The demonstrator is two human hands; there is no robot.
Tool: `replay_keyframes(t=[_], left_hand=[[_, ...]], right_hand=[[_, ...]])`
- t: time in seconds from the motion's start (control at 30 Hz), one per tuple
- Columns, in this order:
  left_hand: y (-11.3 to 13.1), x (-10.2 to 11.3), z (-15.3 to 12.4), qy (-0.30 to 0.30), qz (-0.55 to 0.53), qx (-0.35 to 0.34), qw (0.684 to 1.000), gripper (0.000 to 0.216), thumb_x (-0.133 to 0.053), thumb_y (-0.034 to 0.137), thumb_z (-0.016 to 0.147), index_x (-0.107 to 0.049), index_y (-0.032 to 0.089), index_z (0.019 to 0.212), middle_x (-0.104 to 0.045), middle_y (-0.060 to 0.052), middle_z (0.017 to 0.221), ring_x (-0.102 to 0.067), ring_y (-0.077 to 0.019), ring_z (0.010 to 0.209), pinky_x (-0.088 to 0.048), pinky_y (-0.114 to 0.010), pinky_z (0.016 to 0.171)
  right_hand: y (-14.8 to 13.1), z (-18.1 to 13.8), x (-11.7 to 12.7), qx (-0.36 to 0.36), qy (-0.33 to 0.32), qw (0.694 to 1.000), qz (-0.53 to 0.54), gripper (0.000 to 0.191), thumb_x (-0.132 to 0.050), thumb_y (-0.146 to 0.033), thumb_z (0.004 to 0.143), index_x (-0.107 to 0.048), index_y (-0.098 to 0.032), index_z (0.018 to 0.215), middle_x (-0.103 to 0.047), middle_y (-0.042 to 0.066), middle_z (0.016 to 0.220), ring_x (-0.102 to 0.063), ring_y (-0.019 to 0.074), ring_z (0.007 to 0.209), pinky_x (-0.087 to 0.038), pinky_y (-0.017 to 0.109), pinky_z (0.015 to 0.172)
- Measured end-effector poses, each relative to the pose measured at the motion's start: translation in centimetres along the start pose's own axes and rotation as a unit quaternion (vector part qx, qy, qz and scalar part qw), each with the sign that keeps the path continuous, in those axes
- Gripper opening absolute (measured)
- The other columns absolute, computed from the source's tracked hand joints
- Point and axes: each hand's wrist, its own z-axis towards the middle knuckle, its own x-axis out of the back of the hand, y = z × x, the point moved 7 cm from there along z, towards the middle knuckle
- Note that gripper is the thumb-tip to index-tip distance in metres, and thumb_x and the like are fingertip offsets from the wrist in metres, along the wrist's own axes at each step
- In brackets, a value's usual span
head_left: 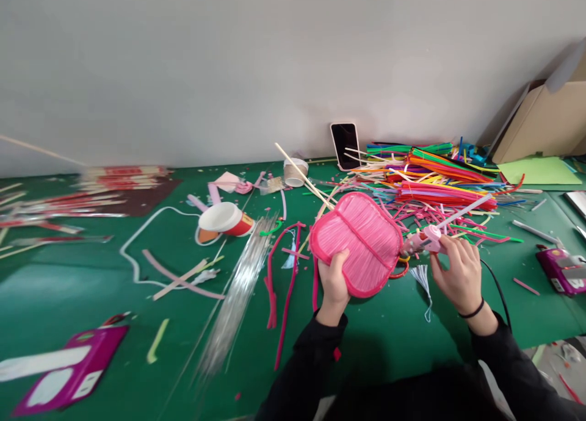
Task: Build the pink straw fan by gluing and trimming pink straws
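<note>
Pink rounded stringy fan (pixel 359 243) seems filled, gluing unfinished: left fingers (pixel 339 263) pinch it, right fingers (pixel 452 251) grip a pink plastic glue gun (pixel 429 238).

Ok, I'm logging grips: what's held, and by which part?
Left hand: pink lobed panel, by lower-left rim; right hand: pink glue gun, by handle end.

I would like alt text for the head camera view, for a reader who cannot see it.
A person's left hand holds a rounded pink panel, while the right hand holds a pink glue gun, its nozzle close to the panel's edge. Around them, a green table bears colourful pipe cleaners, clear sticks and a phone leaning against a grey wall.
</note>
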Motion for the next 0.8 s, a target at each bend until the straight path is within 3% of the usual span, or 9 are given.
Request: replay_keyframes(t=[0.27,0.8], left_hand=[[-0.25,-0.03,0.07,-0.013,0.0,-0.006,1.0,0.029,-0.075,0.027,0.064,-0.068,0.02,0.091,-0.068,-0.001,0.086,-0.064,-0.0222,0.087,-0.05,-0.033,0.079],[-0.27,-0.08,-0.06,-0.008,0.019,0.002,1.0,0.026,-0.075,0.03,0.062,-0.063,0.021,0.083,-0.066,-0.001,0.081,-0.065,-0.0245,0.088,-0.051,-0.036,0.079]], right_hand=[[0.37,0.12,0.22,-0.005,-0.001,1.0,-0.007,0.03,-0.057,-0.016,0.087,-0.056,-0.018,0.117,-0.071,0.008,0.095,-0.06,0.0244,0.086,-0.04,0.035,0.074],[0.52,0.65,0.21,0.003,0.006,1.0,-0.027,0.028,-0.055,-0.013,0.086,-0.056,-0.019,0.113,-0.071,0.008,0.092,-0.06,0.0241,0.083,-0.039,0.035,0.073]])
